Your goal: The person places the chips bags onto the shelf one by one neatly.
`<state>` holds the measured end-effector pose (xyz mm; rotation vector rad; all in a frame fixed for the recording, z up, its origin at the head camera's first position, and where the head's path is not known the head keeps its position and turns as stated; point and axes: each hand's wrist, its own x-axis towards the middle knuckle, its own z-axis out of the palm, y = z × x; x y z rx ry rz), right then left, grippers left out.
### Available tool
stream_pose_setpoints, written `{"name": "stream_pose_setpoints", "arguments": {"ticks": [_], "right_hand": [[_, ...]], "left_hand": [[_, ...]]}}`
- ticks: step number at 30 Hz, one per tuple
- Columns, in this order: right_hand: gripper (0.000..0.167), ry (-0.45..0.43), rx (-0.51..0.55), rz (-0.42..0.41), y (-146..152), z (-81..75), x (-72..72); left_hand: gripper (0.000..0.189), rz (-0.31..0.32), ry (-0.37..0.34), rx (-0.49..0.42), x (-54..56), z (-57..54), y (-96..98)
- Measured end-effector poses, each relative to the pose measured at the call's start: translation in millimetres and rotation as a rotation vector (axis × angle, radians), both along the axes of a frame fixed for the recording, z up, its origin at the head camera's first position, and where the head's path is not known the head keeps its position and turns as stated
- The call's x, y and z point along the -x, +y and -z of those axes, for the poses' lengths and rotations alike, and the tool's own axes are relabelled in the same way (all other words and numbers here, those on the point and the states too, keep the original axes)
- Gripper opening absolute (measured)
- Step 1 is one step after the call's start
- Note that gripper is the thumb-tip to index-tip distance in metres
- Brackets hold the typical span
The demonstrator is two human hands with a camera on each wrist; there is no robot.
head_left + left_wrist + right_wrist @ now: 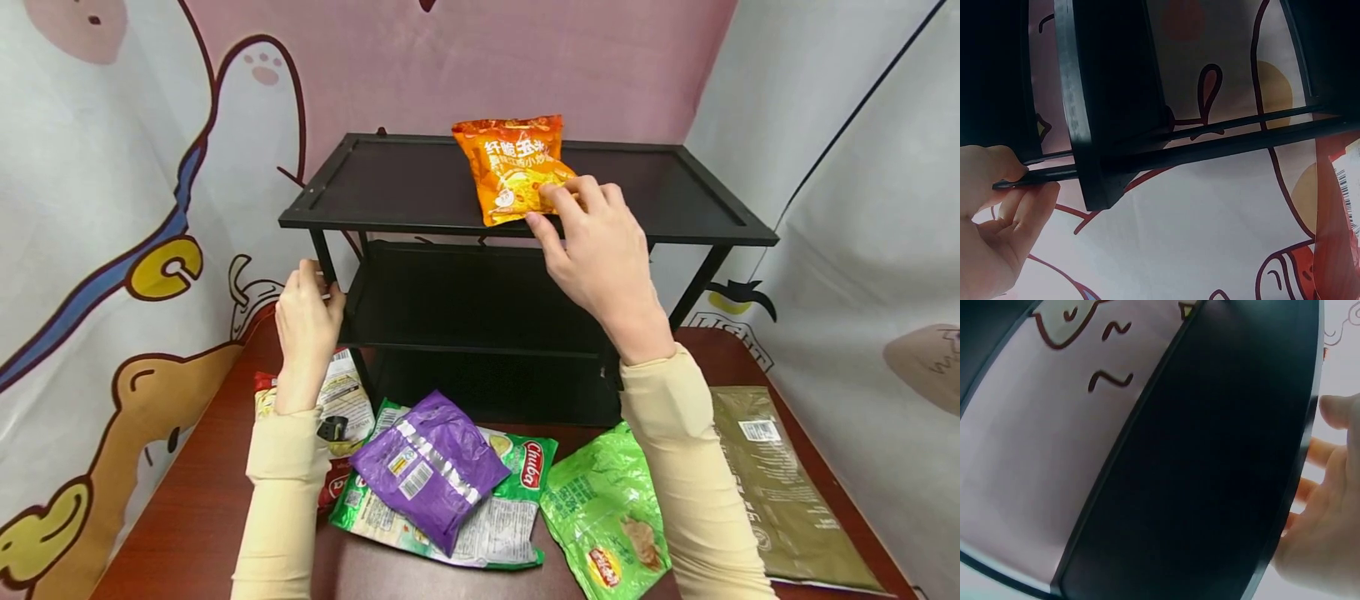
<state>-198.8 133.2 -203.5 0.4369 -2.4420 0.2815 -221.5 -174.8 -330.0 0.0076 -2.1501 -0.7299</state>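
An orange snack packet (510,171) with white lettering leans on the top board of a black shelf rack (405,183), its lower edge at the board's front rim. My right hand (600,250) is at the packet's lower right corner, thumb and fingertips touching its front. In the right wrist view the thumb and slightly bent fingers (1319,453) reach past the rack's edge; the board hides most of the packet. My left hand (307,321) holds the rack's front left post; the left wrist view shows thumb and fingers (1032,203) pinching that black bar (1047,174).
On the reddish-brown table (195,500) before the rack lie a purple packet (431,471) atop a green-and-white one (502,533), a bright green packet (607,508), an olive-brown packet (787,492), and red-and-white packets (348,392) behind my left arm. Printed cloth (585,58) hangs around.
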Motion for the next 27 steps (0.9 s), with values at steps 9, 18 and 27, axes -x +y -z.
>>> {"name": "stream_pose_setpoints", "arguments": {"ticks": [9,18,27], "right_hand": [[0.05,-0.029,-0.088,-0.081,-34.8,-4.7,4.3],[0.051,-0.07,-0.164,-0.117,-69.9,-6.7,5.5],[0.057,-0.12,-0.208,-0.111,-87.3,-9.5,8.2]], "left_hand": [[0.02,0.007,0.019,0.001,1.1,-0.3,-1.2],[0.019,0.003,0.016,-0.004,2.1,0.3,-1.3],[0.02,0.001,0.002,-0.015,0.4,-0.7,-1.7]]}}
